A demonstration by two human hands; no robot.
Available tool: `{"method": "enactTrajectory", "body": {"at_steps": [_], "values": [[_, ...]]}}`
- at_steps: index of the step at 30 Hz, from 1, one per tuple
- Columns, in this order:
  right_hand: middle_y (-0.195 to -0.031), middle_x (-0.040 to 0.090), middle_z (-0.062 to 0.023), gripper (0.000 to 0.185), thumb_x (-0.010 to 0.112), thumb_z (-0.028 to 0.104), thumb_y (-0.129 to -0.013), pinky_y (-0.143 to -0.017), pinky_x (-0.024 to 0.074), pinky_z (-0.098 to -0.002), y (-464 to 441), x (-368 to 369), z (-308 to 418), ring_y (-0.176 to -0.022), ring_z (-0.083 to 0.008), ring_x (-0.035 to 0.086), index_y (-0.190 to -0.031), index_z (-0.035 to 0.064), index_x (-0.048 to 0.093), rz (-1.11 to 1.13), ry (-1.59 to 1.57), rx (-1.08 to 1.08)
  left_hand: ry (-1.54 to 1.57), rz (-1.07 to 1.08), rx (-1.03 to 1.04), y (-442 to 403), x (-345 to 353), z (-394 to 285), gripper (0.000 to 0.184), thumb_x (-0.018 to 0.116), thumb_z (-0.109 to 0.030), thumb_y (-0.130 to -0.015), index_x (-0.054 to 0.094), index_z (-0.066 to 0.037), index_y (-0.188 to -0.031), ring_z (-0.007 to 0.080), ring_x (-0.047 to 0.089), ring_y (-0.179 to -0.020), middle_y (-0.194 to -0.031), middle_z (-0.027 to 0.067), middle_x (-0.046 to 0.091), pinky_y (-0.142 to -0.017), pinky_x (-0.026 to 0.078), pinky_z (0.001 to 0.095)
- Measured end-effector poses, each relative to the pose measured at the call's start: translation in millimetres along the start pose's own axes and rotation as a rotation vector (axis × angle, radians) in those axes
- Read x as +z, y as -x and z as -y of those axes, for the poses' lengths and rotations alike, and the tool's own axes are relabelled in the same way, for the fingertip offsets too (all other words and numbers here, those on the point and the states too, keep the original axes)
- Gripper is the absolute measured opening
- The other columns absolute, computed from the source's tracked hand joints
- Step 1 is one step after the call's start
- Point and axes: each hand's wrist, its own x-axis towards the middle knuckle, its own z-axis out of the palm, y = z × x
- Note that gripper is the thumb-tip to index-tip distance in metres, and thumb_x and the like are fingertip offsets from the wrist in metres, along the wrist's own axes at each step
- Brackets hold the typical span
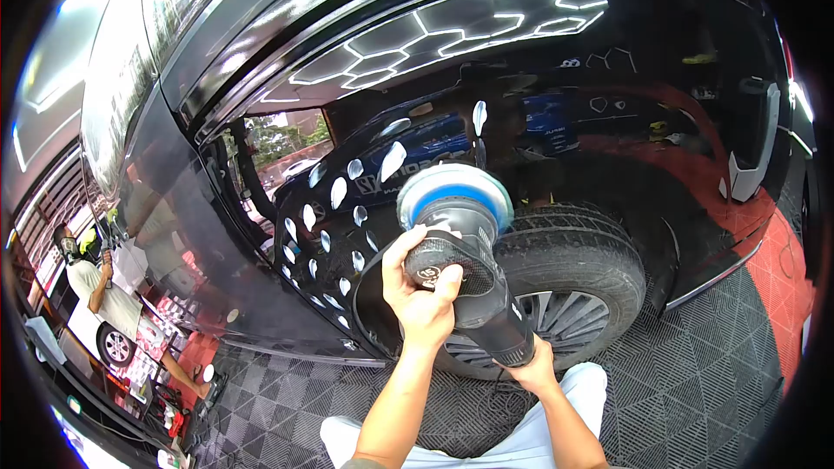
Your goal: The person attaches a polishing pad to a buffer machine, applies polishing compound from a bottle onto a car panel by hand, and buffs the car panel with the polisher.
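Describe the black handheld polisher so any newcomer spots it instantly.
Find the glossy black car panel, then the black rubber tyre under it. Before that tyre, the left hand and right hand hold the black handheld polisher, set apart by its round blue-and-white pad.

The working face of the pad (456, 179) is turned out of sight, so whether it touches the black car (695, 61) cannot be told. The polisher (476, 287) hides the wheel's (575, 317) nine o'clock side; its lettering is too small to read. Some fingers of the left hand (419, 295) and right hand (532, 367) are hidden. Both forearms (395, 421) are cut off at six o'clock. Between eight and nine o'clock, another person (109, 291) is too small for details.
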Motion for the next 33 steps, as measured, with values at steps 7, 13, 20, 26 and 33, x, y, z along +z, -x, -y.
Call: {"method": "enactTrajectory", "body": {"at_steps": [7,13,20,26,33], "values": [[-0.095,0.072,-0.0085,0.043,0.077,0.004,-0.062,-0.08,0.0506,-0.0293,1,1,-25,-0.087,-0.0139,0.066,-0.102,-0.0019,0.065,0.023,-0.085,0.042,0.054,0.062,0.013,0,3,4,0.057,0.076,-0.015,-0.078,0.047,-0.004,-0.126,0.0266,0.064,-0.1,-0.106,0.0173,0.064,-0.092,0.049,0.0383],[-0.088,0.072,-0.0071,0.037,0.084,0.004,-0.062,-0.074,0.0522,-0.0295,-2,-1,-9,-0.078,-0.0125,0.065,-0.095,-0.0012,0.066,0.037,0.073,0.059,0.121,0.036,0.024,4,-10,12,0.061,0.079,-0.016,-0.078,0.046,-0.001,-0.127,0.0269,0.064,-0.1,-0.11,0.0209,0.063,-0.091,0.049,0.0395],[-0.086,0.072,-0.01,0.04,0.085,0.009,-0.061,-0.073,0.0532,-0.032,-11,33,-9,-0.076,-0.0158,0.067,-0.095,-0.0014,0.067,0.158,0.309,0.025,0.16,-0.049,0.124,2,-85,22,0.059,0.077,-0.005,-0.074,0.048,-0.002,-0.126,0.0275,0.064,-0.102,-0.111,0.0203,0.063,-0.097,0.046,0.0388],[-0.091,0.07,-0.018,0.054,0.076,0.008,-0.059,-0.078,0.0522,-0.0346,-10,63,-26,-0.084,-0.029,0.07,-0.11,0.0005,0.061,0.235,0.336,0.043,0.18,-0.218,0.158,12,-141,40,0.058,0.077,-0.02,-0.076,0.047,-0.003,-0.123,0.0297,0.066,-0.094,-0.104,0.0243,0.065,-0.104,0.038,0.0443],[-0.083,0.071,-0.011,0.034,0.072,0.007,-0.063,-0.072,0.0524,-0.0337,-2,82,-49,-0.075,-0.0189,0.068,-0.096,-0.001,0.064,0.261,0.452,-0.039,0.145,-0.184,0.203,34,-184,57,0.055,0.079,-0.012,-0.07,0.057,-0.003,-0.119,0.0283,0.067,-0.098,-0.108,0.0171,0.066,-0.109,0.03,0.0443]]}}
